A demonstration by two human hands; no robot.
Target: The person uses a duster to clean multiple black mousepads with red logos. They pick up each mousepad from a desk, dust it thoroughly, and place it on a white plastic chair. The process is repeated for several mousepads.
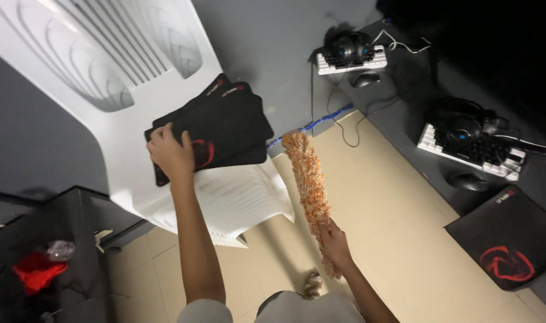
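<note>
My left hand (170, 154) rests on the near edge of a stack of black mouse pads (225, 122) with a red emblem, lying on the seat of a white plastic chair (135, 72). My right hand (335, 244) grips the lower end of a long fluffy orange-and-white duster (309, 182), which points up and away over the beige tiled floor, beside the chair. Whether the left fingers pinch the pads or only press on them is not clear.
A dark desk at the right carries two white keyboards (350, 60) (470, 149), each with black headphones (464, 122) on it, two black mice (365, 78), cables and another black mouse pad (509, 239). A black bin (46, 257) with red rubbish stands at lower left.
</note>
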